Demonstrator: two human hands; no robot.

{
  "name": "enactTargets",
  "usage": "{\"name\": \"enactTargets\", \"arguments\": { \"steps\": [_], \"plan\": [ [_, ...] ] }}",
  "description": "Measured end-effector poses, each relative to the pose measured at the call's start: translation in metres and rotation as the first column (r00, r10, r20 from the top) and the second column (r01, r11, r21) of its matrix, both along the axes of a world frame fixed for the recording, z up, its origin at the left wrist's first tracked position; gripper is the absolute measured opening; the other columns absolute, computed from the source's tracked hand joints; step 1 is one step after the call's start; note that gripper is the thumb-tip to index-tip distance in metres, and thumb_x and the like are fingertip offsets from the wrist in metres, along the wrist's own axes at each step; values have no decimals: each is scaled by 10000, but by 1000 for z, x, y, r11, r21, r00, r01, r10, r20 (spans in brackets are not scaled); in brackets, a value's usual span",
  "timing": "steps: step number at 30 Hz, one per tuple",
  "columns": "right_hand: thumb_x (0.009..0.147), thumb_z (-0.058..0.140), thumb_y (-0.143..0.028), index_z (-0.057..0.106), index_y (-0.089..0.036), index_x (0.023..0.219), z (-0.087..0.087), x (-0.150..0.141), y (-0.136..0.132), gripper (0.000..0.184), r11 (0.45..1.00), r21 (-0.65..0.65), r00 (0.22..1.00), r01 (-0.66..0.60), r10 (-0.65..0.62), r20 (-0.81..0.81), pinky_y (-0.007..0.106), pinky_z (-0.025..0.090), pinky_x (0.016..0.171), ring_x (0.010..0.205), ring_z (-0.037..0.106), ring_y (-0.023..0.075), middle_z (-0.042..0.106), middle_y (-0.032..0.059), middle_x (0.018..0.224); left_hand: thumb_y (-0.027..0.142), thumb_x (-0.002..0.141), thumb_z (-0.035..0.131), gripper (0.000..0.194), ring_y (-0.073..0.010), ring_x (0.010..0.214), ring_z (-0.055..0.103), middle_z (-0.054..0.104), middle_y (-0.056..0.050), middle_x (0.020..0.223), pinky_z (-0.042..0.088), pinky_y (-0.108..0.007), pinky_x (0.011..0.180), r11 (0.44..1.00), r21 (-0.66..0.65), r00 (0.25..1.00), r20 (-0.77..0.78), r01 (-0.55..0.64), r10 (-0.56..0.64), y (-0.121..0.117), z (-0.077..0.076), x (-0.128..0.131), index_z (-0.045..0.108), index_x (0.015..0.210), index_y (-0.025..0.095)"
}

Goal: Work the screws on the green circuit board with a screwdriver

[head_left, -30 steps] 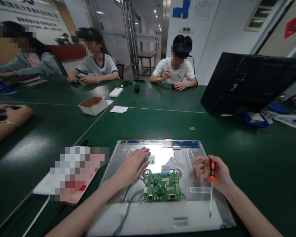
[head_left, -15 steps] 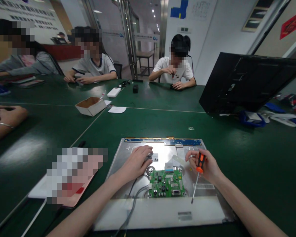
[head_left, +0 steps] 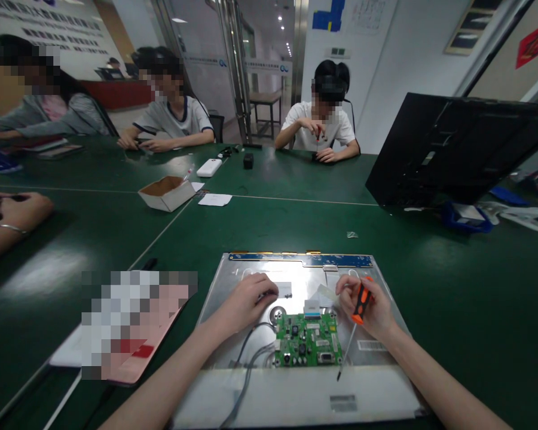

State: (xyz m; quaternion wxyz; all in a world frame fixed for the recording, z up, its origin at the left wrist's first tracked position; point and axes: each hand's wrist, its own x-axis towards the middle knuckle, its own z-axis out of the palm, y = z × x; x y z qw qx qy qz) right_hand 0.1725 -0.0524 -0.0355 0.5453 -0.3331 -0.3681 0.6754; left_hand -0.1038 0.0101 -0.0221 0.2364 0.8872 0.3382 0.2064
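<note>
A metal display panel (head_left: pixel 381 352) lies flat in front of me, with a green circuit board (head_left: pixel 308 340) on its middle and a blue circuit strip (head_left: pixel 269 257) along its far edge. My right hand (head_left: pixel 370 307) grips an orange-and-black screwdriver (head_left: pixel 362 301), its shaft slanting down and left beside the board's right edge. My left hand (head_left: pixel 251 298) rests above the panel, fingers curled and drawn together; whatever they pinch is hidden. Just right of those fingertips lie small dark screws (head_left: pixel 288 295). Grey cables (head_left: pixel 251 370) run from the board's left side toward me.
Left of the panel lies a pink-cased item (head_left: pixel 161 334), partly blurred. An open paper box (head_left: pixel 168 194) and a white card (head_left: pixel 215 199) sit farther off. A large black screen (head_left: pixel 457 152) leans at the back right. Several people sit around the green table (head_left: pixel 296 221).
My left fingers have gone from stretched flat to curled together beside the screws. My right hand has shifted left, tilting the screwdriver so its tip points toward the board's lower right corner.
</note>
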Motion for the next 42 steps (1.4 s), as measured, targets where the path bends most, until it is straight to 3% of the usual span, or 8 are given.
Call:
{"name": "enactTargets", "arguments": {
  "steps": [6, 11, 16, 24, 30, 42],
  "plan": [
    [794, 519, -559, 665, -141, 738, 2, -1, 1, 446, 1000, 8, 999, 27, -27, -19, 224, 219, 387, 362, 344, 91, 440, -29, 430, 126, 862, 546, 75, -191, 798, 566, 619, -34, 836, 428, -298, 704, 999, -31, 998, 47, -28, 29, -1, -1, -3, 590, 887, 181],
    [794, 521, -550, 667, -144, 735, 4, 0, 1, 435, 1000, -2, 999, 25, -25, -26, 227, 223, 389, 365, 346, 97, 452, -24, 429, 136, 835, 563, 58, -158, 713, 550, 614, -8, 787, 413, -268, 655, 986, -159, 991, 115, -50, 68, -8, 8, 0, 596, 847, 182],
    [793, 529, -547, 670, -144, 736, 6, -1, 0, 431, 1000, -4, 999, 29, -29, -15, 224, 227, 393, 369, 345, 93, 470, -17, 431, 154, 822, 558, 67, -135, 661, 548, 624, -5, 765, 413, -237, 601, 933, -359, 988, 151, 29, 27, -18, 11, 6, 622, 829, 174],
    [795, 518, -552, 661, -142, 732, 8, -1, 0, 438, 1000, -12, 1000, 23, -23, 17, 240, 229, 388, 362, 361, 106, 478, -8, 436, 118, 775, 570, 109, -132, 650, 572, 653, 3, 714, 426, -233, 599, 851, -522, 991, 131, 55, 17, -19, 10, 8, 668, 783, 165],
    [796, 520, -549, 659, -140, 732, 6, -1, 0, 437, 999, -12, 999, 30, -29, 31, 232, 236, 395, 377, 368, 101, 477, -7, 440, 98, 760, 559, 111, -114, 603, 529, 620, 17, 669, 412, -227, 581, 842, -536, 992, 125, 57, 12, -19, 9, 7, 651, 758, 161],
    [785, 529, -563, 645, -141, 729, 8, -2, 1, 441, 999, -7, 998, 33, -32, 54, 239, 236, 391, 373, 350, 105, 465, -13, 431, 81, 753, 563, 124, -126, 629, 524, 605, 12, 705, 397, -233, 580, 883, -468, 994, 107, 45, 6, -19, 8, 7, 636, 809, 164]
  ]
}}
